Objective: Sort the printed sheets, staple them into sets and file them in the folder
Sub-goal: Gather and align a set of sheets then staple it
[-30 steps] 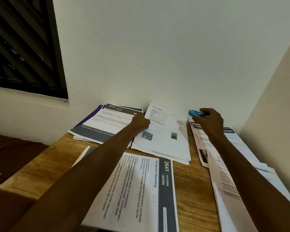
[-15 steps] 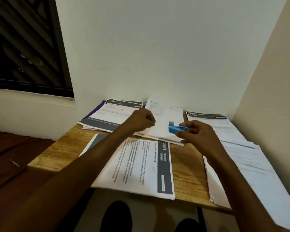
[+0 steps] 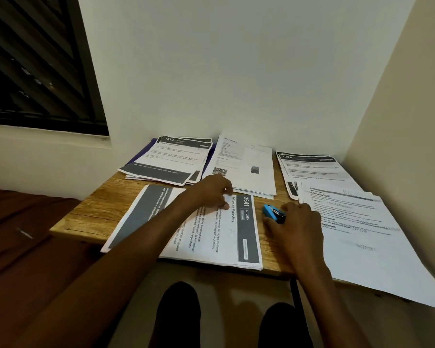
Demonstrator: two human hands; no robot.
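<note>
Head view: the right hand (image 3: 295, 223) grips the blue stapler (image 3: 273, 213) just above the bench (image 3: 93, 214), beside the sheet marked 2641 (image 3: 211, 229). The left hand (image 3: 211, 193), fingers curled, rests its fingertips on that sheet's far edge; whether it pinches the paper I cannot tell.

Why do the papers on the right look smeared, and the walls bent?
Head view: the right stack near the frame's edge is motion-blurred, while the 2641 sheet reads sharp; the wide-angle lens bows the walls; dim light, soft shadows, no glare.
</note>
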